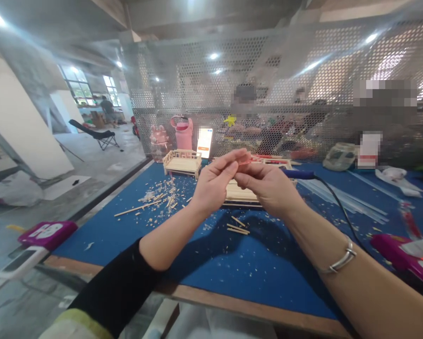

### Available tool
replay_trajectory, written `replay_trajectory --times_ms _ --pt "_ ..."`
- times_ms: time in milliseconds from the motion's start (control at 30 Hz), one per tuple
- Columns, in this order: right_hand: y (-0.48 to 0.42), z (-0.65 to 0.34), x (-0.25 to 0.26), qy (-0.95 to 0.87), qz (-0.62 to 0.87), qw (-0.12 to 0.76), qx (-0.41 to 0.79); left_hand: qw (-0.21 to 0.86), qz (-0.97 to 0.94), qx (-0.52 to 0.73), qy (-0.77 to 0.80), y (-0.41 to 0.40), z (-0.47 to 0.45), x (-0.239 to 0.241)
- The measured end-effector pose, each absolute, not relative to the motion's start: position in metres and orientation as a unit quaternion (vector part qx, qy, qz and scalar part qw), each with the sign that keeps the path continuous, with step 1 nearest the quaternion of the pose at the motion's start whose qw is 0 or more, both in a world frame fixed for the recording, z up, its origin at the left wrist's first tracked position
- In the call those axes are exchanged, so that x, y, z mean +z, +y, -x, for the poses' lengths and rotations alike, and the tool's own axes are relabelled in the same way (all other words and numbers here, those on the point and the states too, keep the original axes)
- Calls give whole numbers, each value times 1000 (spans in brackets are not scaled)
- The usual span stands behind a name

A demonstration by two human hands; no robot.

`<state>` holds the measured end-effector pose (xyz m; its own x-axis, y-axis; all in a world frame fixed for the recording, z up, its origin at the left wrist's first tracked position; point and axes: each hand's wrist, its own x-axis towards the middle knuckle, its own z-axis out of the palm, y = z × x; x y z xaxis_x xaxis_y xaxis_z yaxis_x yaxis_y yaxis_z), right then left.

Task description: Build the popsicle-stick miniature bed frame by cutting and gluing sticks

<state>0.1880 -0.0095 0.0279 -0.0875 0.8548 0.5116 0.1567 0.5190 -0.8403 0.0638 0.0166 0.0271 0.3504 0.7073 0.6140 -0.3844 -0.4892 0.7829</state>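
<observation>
Right, both hands up over the blue tabletop [232,273], wrists bent inward, left hand [214,184] and right hand [269,187] fingers pinching one small thin stick [245,162] just above the half-built wooden frame [237,194]; I'd grip lightly, near its ends, so it doesn't snap.

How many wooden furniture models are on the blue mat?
2: a railed bench on the blue mat, left of the left hand; a flat model partly hidden behind the right hand. Others may be hidden.
</observation>
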Motion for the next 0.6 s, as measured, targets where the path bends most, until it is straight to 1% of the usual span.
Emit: replay_trajectory --times_ms 133,267,367,433,500,567,600 --pt "-3 -186 12 -631 369 558 394 520 -643 549 119 17 -64 14" --pt "-4 -181 7 -617 360 553 428 492 -664 548 130 11 -67 11" --pt "-4 -187 5 -639 392 536 388 400 -678 596 157 19 -57 12" --pt "-1 -194 -1 -646 454 511 340 311 -653 662 198 35 -43 11" --pt "3 -199 -9 -638 521 489 288 245 -618 703 253 55 -28 7" --pt "7 -201 -17 -626 570 478 235 232 -621 677 320 73 -16 -1" --pt "9 -201 -22 -623 586 474 209 248 -640 639 347 79 -12 -6"
